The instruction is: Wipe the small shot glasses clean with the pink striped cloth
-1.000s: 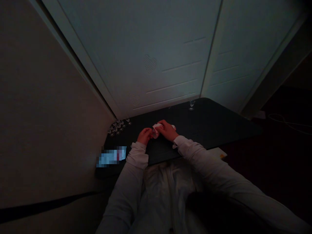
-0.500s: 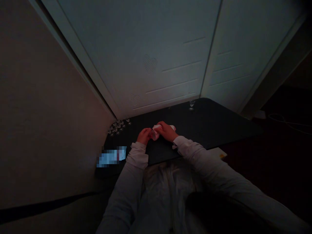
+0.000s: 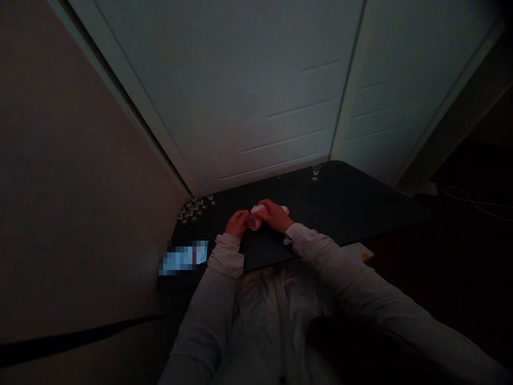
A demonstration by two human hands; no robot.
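The scene is very dim. Over a black table (image 3: 352, 208), my left hand (image 3: 237, 222) is closed around a small clear glass (image 3: 251, 220). My right hand (image 3: 274, 215) is closed on a white cloth (image 3: 258, 208) and presses it against the glass. Both hands meet near the table's front edge, close to my body.
A cluster of several small stemmed glasses (image 3: 193, 208) stands at the table's far left corner. One lone small glass (image 3: 316, 172) stands at the back edge. A light blue packet (image 3: 184, 258) lies at the front left. White cupboard doors (image 3: 280, 91) rise behind the table.
The hands have stayed in the same place, with only slight shifts of the fingers and cloth around the glass.
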